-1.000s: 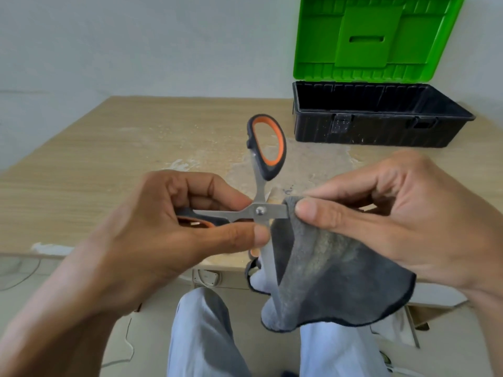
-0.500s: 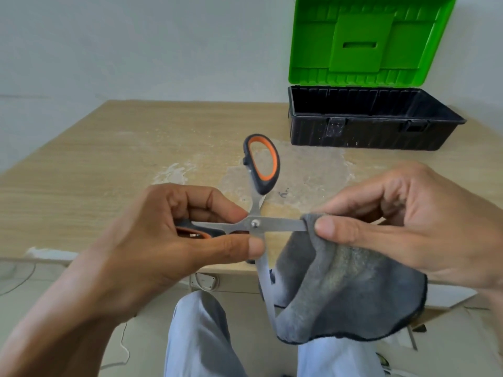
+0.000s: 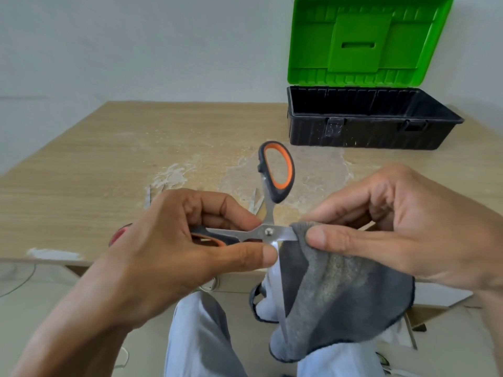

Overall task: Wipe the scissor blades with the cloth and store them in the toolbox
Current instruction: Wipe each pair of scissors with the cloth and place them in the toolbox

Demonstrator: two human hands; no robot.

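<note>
Closest to the camera, over the light trousers (image 3: 201, 338), a dark grey fuzzy cloth (image 3: 340, 300) hangs from the right hand (image 3: 408, 229). Its thumb and fingers pinch a fold of it around one blade, right next to the pivot. The left hand (image 3: 174, 257) has its fingers curled round one handle of the steel scissors with black-and-orange loops (image 3: 268, 231), which are splayed wide open. The spare blade points down at the lap and the free loop sticks up.

So we're mid-wipe on blade one, I'd say. The next move is probably dragging the pinch out to the tip and staying clear of the edge, then doing the other blade.

Further back, on the scuffed wooden surface (image 3: 95, 170), the black toolbox with its green lid up (image 3: 367, 126) is waiting, well apart from the hands.
</note>
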